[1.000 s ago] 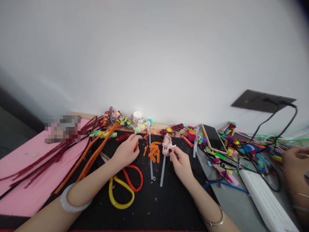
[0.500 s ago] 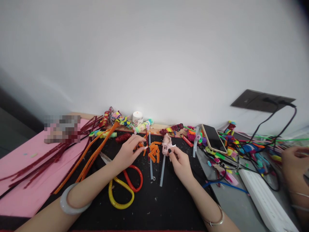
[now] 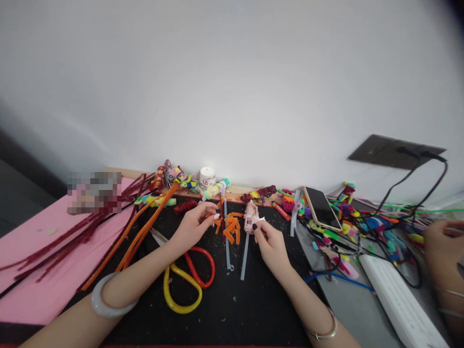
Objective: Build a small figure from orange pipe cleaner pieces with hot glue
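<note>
My left hand [image 3: 197, 224] is curled above the mat, thumb and fingertips drawn close together. Some orange shows by its fingertips, but what they hold, if anything, I cannot make out. Just right of it lie short bent orange pipe-cleaner pieces [image 3: 232, 228] and a translucent glue stick [image 3: 227, 251]. My right hand [image 3: 270, 241] is closed at the side of a pale pink glue gun [image 3: 250, 218], which points away from me. A second glue stick [image 3: 245, 258] sticks out of its back end. Red-and-yellow-handled scissors [image 3: 183, 299] rest below my left wrist.
Long orange pipe cleaners [image 3: 145, 237] and dark red ones [image 3: 72, 227] lie at left, partly over pink sheet [image 3: 32, 270]. Colourful pipe-cleaner figures line the wall. At right are a phone [image 3: 322, 208], cables, a white power strip [image 3: 398, 299] and another person's hand [image 3: 442, 246].
My left thumb has straightened and shifted slightly towards the fingertips, with less orange visible between them. My right hand and the glue gun stay almost in place.
</note>
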Tool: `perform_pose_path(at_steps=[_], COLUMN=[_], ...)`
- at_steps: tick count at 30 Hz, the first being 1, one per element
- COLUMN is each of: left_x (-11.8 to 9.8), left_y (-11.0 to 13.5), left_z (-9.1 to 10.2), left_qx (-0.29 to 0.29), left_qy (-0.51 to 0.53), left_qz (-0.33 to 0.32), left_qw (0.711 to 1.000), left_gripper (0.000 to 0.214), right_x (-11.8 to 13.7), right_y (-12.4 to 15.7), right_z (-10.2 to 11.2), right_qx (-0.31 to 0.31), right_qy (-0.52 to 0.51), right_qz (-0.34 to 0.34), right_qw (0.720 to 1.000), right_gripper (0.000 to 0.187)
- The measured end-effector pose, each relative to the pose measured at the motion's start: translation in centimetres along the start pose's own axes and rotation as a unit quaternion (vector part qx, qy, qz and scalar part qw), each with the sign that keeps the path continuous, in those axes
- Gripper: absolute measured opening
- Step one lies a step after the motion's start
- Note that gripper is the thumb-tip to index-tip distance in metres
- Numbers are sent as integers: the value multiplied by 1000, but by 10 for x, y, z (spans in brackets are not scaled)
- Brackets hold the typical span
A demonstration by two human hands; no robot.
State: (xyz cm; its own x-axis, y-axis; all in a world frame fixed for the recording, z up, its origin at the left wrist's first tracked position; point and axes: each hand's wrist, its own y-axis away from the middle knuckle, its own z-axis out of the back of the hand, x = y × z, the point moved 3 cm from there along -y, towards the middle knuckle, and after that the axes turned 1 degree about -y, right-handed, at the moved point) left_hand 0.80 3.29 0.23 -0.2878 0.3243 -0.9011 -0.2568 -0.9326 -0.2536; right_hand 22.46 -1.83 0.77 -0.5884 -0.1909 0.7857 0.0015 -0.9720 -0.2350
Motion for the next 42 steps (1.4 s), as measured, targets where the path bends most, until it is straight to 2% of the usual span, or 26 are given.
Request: perform_pose_path(at_steps=[6, 11, 16, 19, 24, 27, 31, 42], left_x=[-3, -10, -14, -12, -9, -12, -19, -23], left_y=[1, 3, 5, 7, 9, 8, 10, 16], left_z=[-2, -5, -8, -11, -14, -14, -14, -15], left_qx=[33, 80, 104, 119, 137, 131, 160, 173], left_qy=[-11, -40, -92, -111, -123, -145, -165, -229], left_qz=[-4, -95, -189, -208, -226, -244, -278, -239], left_qw=[999, 991, 972, 965, 957, 950, 933, 928], left_gripper=[13, 6, 24, 25, 14, 11, 13, 23], right_x=[-2, -1, -1, 0, -1, -1, -1, 0], right_y=[1, 1, 1, 1, 1, 1, 1, 1], right_z=[0, -1, -1, -2, -3, -3, -3, -3], right_qx=[0, 0, 3, 2, 12, 14, 11, 11], right_qy=[5, 9, 10, 9, 0, 2, 7, 6], right_qz=[4, 6, 2, 1, 3, 5, 6, 7], right_qw=[1000, 1000, 1000, 1000, 1000, 1000, 1000, 1000], right_gripper=[23, 22, 23, 23, 22, 21, 22, 22])
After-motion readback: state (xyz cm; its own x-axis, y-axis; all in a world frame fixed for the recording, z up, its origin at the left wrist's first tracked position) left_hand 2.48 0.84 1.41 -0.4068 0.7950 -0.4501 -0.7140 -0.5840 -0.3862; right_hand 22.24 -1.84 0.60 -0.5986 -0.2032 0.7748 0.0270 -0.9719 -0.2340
